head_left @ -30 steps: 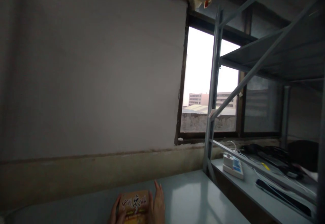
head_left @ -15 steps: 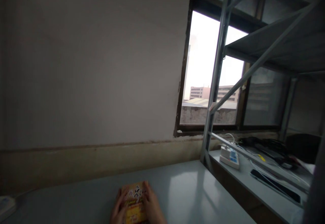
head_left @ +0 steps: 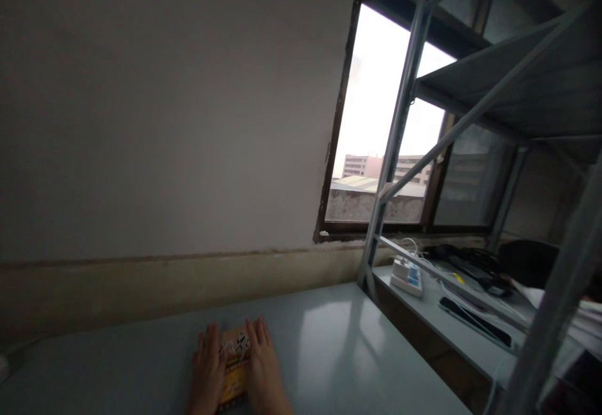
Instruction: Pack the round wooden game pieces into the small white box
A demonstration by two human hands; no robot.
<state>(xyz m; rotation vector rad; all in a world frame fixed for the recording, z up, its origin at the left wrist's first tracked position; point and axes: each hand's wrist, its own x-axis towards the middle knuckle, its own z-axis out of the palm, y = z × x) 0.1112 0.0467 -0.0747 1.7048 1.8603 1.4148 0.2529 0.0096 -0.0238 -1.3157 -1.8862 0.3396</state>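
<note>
An orange and yellow packet [head_left: 235, 374] with dark and white lettering lies on the grey table [head_left: 329, 365], near its front. Along the packet's left side is my left hand [head_left: 207, 368], fingers stretched forward and slightly apart. My right hand [head_left: 264, 365] rests over the packet's right edge, its fingers also extended. Both palms face the packet and partly cover its sides, and neither hand is wrapped round it.
Beyond the right edge of the table, past a metal frame post [head_left: 399, 114], a second surface holds a power strip [head_left: 407, 277], a dark phone [head_left: 475, 322] and cables. A wall with a window [head_left: 367, 114] stands behind. A white object [head_left: 4, 367] is at the far left.
The view has shifted, so the table and shelf sit higher and further left. My fingers have straightened and opened, reaching further forward along the packet's sides.
</note>
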